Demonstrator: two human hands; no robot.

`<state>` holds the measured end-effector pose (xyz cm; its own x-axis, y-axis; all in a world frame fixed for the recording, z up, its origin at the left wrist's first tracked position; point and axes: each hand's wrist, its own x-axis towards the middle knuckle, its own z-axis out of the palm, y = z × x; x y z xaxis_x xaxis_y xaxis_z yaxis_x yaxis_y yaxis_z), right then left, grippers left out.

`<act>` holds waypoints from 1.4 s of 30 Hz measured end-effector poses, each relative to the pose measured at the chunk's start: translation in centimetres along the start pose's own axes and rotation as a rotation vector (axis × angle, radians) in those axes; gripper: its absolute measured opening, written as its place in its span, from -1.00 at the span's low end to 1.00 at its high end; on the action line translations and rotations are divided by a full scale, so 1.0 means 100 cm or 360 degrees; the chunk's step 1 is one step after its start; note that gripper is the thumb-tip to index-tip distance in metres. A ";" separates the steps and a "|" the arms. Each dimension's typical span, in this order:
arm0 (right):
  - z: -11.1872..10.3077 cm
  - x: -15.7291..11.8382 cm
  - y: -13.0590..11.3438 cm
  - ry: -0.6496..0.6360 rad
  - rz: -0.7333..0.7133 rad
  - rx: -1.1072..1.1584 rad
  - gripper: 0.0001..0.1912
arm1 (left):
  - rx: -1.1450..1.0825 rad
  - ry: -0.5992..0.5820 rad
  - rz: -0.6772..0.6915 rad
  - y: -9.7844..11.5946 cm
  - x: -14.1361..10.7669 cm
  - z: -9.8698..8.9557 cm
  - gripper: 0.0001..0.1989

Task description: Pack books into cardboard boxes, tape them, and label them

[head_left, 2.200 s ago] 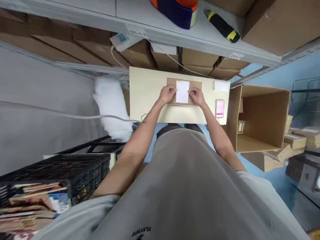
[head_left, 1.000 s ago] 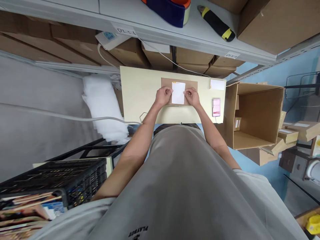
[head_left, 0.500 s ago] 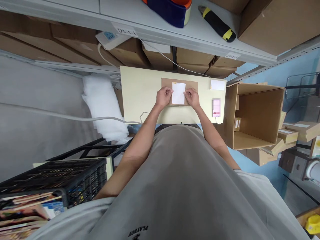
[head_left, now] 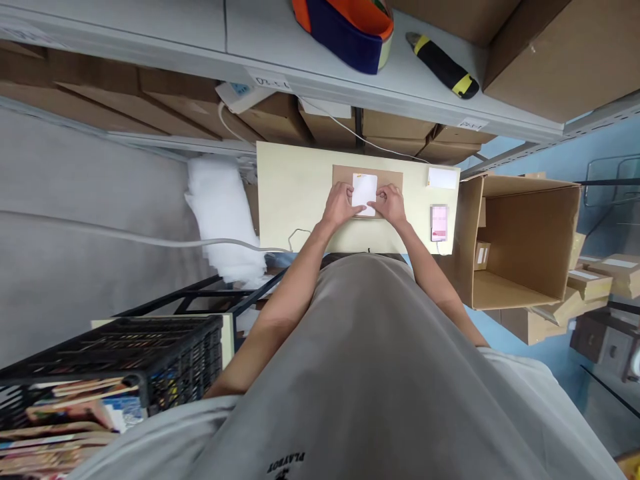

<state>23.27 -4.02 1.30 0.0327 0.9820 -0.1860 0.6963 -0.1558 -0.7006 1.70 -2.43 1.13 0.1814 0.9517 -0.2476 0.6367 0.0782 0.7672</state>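
So, where's the white sheet [head_left: 365,191]?

Upper centre of frame, on brown cardboard [head_left: 343,173].

Grip?

Left hand [head_left: 339,204], right hand [head_left: 393,205]: thumbs on its lower part, fingers curled at side edges; pinched or merely resting, can't tell.

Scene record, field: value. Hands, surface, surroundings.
left hand: at left edge of white rectangular paper sheet, thumb over its lower part
right hand: at sheet's right edge, thumb likewise
beneath sheet: flat brown cardboard piece
surface: pale-yellow rectangular tabletop; pink-screened phone at right
beyond: grey shelf bearing black-and-yellow hand tool
right side: open brown cardboard box
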 end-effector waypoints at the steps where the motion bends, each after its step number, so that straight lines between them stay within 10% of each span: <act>1: 0.001 0.000 -0.001 0.0008 0.0010 0.0000 -0.67 | 0.0011 -0.0015 0.0011 -0.001 0.000 0.000 -0.41; 11: 0.020 0.007 -0.006 0.0183 0.0159 -0.0046 -0.66 | 0.0039 0.0130 -0.0161 0.005 0.010 0.007 -0.78; 29: 0.016 0.018 -0.015 0.0169 0.0308 -0.0116 -0.66 | 0.0097 0.0339 -0.0524 0.010 0.037 0.018 -0.62; 36: 0.009 -0.006 -0.026 -0.0236 -0.0214 -0.0403 -0.35 | 0.0254 -0.0140 0.0294 0.035 -0.001 0.030 -0.33; 42: -0.001 -0.014 -0.016 -0.0364 -0.0362 -0.0478 -0.26 | 0.0439 -0.0260 0.0319 0.008 -0.017 0.008 -0.22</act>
<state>22.19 -5.13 2.78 -0.2815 0.9337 -0.2215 0.8460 0.1325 -0.5165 2.53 -4.25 1.73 0.4257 0.8784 -0.2171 0.7504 -0.2086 0.6272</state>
